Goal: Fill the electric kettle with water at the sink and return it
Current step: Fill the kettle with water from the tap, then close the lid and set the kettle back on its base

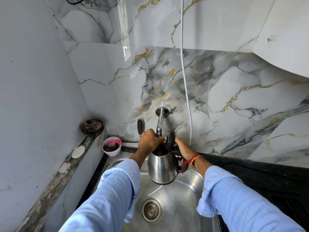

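Note:
A steel electric kettle (161, 168) with a black handle hangs over the steel sink (184, 195), its black lid (170, 141) flipped up. My right hand (184, 147) grips the kettle's handle and holds it under the chrome tap (160, 121) that comes out of the marble wall. My left hand (149, 140) is closed around the tap's lower end, just above the kettle's open mouth. I cannot make out any water flow.
A drain strainer (151, 210) sits in the sink bottom. A white tub (111, 146) and a dark scrubber bowl (92, 127) stand on the left ledge. A white cord (185, 77) hangs down the wall. Black counter (259, 174) lies to the right.

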Demonstrator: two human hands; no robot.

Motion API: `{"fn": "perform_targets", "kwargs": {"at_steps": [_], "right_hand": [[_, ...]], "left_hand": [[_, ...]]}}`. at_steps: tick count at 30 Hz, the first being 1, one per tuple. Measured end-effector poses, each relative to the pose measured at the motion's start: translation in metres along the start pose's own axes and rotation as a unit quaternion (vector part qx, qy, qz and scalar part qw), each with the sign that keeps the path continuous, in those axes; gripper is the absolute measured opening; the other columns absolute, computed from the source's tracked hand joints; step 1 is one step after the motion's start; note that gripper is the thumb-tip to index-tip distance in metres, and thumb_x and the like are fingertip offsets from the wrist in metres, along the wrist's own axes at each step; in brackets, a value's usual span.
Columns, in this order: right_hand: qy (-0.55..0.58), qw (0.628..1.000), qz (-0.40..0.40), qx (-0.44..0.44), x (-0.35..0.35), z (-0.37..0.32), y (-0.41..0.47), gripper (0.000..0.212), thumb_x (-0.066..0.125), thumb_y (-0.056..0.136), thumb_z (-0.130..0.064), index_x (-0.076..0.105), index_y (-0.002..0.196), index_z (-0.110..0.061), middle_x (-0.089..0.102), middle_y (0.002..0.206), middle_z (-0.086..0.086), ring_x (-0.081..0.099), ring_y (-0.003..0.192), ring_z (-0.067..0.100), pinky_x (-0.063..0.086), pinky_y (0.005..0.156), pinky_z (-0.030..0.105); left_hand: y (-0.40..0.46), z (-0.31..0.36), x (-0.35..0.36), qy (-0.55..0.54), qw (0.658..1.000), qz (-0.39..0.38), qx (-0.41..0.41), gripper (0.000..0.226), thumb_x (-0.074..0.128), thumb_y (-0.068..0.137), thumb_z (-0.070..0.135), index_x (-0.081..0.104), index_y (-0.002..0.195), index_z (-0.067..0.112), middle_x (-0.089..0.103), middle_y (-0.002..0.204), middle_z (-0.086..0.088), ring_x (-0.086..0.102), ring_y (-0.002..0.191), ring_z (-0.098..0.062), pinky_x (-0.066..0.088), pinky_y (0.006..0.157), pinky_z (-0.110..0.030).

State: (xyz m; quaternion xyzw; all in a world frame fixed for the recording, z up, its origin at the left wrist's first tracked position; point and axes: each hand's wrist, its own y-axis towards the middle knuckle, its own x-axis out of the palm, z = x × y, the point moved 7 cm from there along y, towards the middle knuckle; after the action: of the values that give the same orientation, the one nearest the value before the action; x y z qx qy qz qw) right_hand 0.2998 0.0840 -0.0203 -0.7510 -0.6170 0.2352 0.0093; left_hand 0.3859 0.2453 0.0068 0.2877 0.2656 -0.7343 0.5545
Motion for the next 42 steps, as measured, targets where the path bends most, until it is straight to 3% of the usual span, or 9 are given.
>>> {"fn": "perform_targets", "kwargs": {"at_steps": [6, 10, 15, 20, 24, 27, 30, 34, 42], "right_hand": [[-0.001, 1.0, 0.012, -0.015, -0.007, 0.003, 0.001, 0.056, 0.044, 0.096, -0.058, 0.077, 0.087, -0.014, 0.076, 0.087, 0.004, 0.069, 0.081, 0.019, 0.052, 0.07, 0.035], [-0.001, 1.0, 0.02, -0.022, -0.015, 0.006, -0.007, 0.056, 0.044, 0.097, -0.054, 0.074, 0.088, -0.008, 0.073, 0.075, -0.001, 0.068, 0.073, 0.021, 0.052, 0.067, 0.035], [-0.035, 0.998, 0.042, -0.029, -0.035, 0.001, -0.024, 0.069, 0.048, 0.09, -0.06, 0.066, 0.104, 0.005, 0.066, 0.08, 0.011, 0.062, 0.066, 0.025, 0.048, 0.06, 0.031], [-0.1, 0.984, 0.134, -0.068, -0.053, -0.009, -0.051, 0.063, 0.047, 0.097, -0.068, 0.057, 0.072, -0.011, 0.062, 0.071, 0.008, 0.058, 0.069, 0.025, 0.042, 0.068, 0.036], [-0.148, 0.953, 0.255, -0.072, -0.069, -0.015, -0.069, 0.064, 0.052, 0.101, -0.057, 0.044, 0.056, -0.012, 0.05, 0.055, 0.004, 0.051, 0.063, 0.031, 0.034, 0.059, 0.036], [-0.137, 0.941, 0.3, -0.075, -0.077, -0.018, -0.083, 0.062, 0.058, 0.1, -0.05, 0.046, 0.054, -0.01, 0.051, 0.052, 0.005, 0.051, 0.06, 0.033, 0.03, 0.052, 0.032], [-0.146, 0.935, 0.311, -0.088, -0.077, -0.024, -0.095, 0.06, 0.061, 0.1, -0.047, 0.043, 0.054, -0.012, 0.045, 0.049, -0.001, 0.044, 0.055, 0.028, 0.027, 0.049, 0.028], [-0.146, 0.933, 0.314, -0.097, -0.075, -0.029, -0.106, 0.057, 0.064, 0.099, -0.043, 0.04, 0.056, -0.013, 0.042, 0.05, 0.0, 0.04, 0.057, 0.028, 0.03, 0.053, 0.034], [-0.139, 0.936, 0.309, -0.095, -0.081, -0.023, -0.129, 0.061, 0.065, 0.1, -0.038, 0.034, 0.053, -0.014, 0.044, 0.055, 0.006, 0.043, 0.063, 0.032, 0.033, 0.06, 0.036]], "left_hand": [[-0.01, -0.022, 0.013, -0.102, 0.989, -0.103, -0.04, 0.057, 0.07, 0.088, 0.054, 0.058, 0.116, 0.007, 0.061, 0.112, -0.011, 0.06, 0.103, -0.027, 0.045, 0.079, -0.034], [-0.024, -0.03, 0.02, -0.194, 0.965, -0.147, -0.093, 0.011, 0.06, 0.091, 0.016, 0.063, 0.097, 0.007, 0.061, 0.092, -0.011, 0.056, 0.084, -0.025, 0.042, 0.071, -0.033], [-0.046, -0.019, 0.008, -0.222, 0.967, -0.111, -0.053, 0.017, 0.055, 0.085, -0.001, 0.059, 0.102, -0.001, 0.062, 0.085, -0.009, 0.058, 0.078, -0.025, 0.048, 0.065, -0.029], [-0.067, -0.002, -0.004, -0.217, 0.971, -0.104, -0.017, 0.008, 0.051, 0.086, 0.002, 0.051, 0.094, 0.005, 0.061, 0.087, -0.011, 0.06, 0.08, -0.029, 0.053, 0.073, -0.045], [-0.086, 0.022, -0.006, -0.133, 0.981, -0.128, 0.06, 0.04, 0.056, 0.096, 0.037, 0.05, 0.125, 0.011, 0.06, 0.128, -0.021, 0.059, 0.114, -0.037, 0.05, 0.1, -0.054], [-0.108, 0.061, -0.003, 0.111, 0.957, -0.111, 0.246, 0.115, 0.055, 0.075, 0.086, 0.019, 0.158, 0.014, 0.026, 0.163, -0.011, 0.026, 0.149, -0.026, 0.025, 0.122, -0.047], [-0.129, 0.081, 0.016, 0.25, 0.911, -0.082, 0.318, 0.149, 0.048, 0.058, 0.101, -0.006, 0.16, 0.006, -0.006, 0.17, -0.011, -0.007, 0.157, -0.023, 0.004, 0.127, -0.048], [-0.133, 0.083, 0.028, 0.284, 0.92, -0.061, 0.263, 0.158, 0.067, 0.051, 0.091, -0.004, 0.159, 0.001, -0.001, 0.17, -0.015, -0.004, 0.157, -0.026, 0.007, 0.126, -0.05], [-0.151, 0.089, 0.03, 0.24, 0.934, -0.041, 0.263, 0.128, 0.077, 0.047, 0.084, 0.038, 0.141, 0.006, 0.054, 0.14, -0.012, 0.051, 0.131, -0.032, 0.031, 0.117, -0.052]]}}
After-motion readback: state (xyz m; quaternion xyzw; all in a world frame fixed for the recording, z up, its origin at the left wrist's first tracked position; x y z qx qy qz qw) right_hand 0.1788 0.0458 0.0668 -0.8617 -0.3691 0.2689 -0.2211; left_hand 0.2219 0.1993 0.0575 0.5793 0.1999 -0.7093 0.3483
